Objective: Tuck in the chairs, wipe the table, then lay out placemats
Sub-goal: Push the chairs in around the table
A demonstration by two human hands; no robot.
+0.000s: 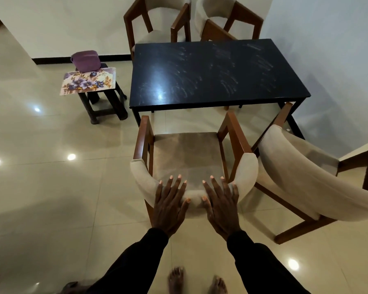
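We seemed to be on the chair-tucking step, our left hand (170,203) and right hand (221,205) spread flat, gripping nothing, on the padded back of the cream-cushioned brown wooden armchair (185,153) at lower centre, which likely next wanted pushing under the black rectangular table (210,71) above.

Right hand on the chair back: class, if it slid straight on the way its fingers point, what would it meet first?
The right hand lies flat on the chair back, fingers aimed across the open seat. First in line is likely the black table's near edge, though depth is unclear.
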